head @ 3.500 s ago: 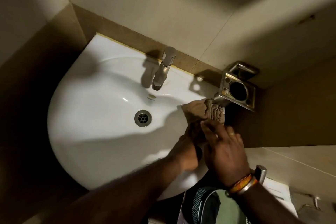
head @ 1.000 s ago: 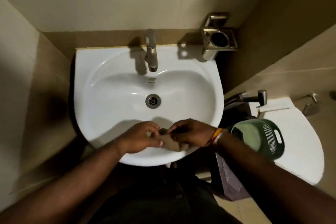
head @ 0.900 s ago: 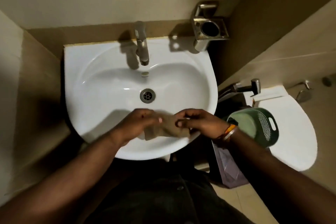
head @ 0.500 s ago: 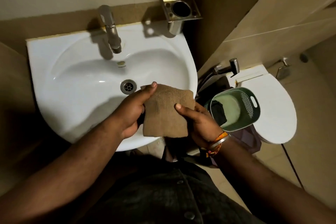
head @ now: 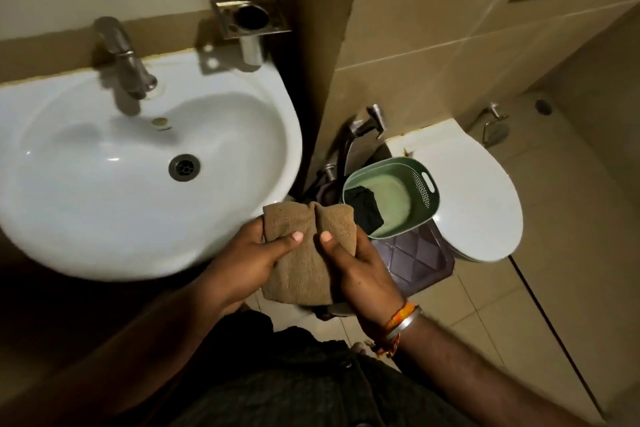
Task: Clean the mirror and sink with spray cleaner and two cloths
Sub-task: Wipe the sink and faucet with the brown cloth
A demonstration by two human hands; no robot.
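The tan cloth (head: 308, 253) is folded and bunched with a crease down its middle, held off the right front edge of the sink (head: 104, 204). The white sink basin is empty. A dark cloth (head: 363, 210) lies folded inside the green basket (head: 424, 184), right of the sink.

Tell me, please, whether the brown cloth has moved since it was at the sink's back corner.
Yes. The brown cloth has left the sink and is held in both hands off its front right edge, close to the green basket.
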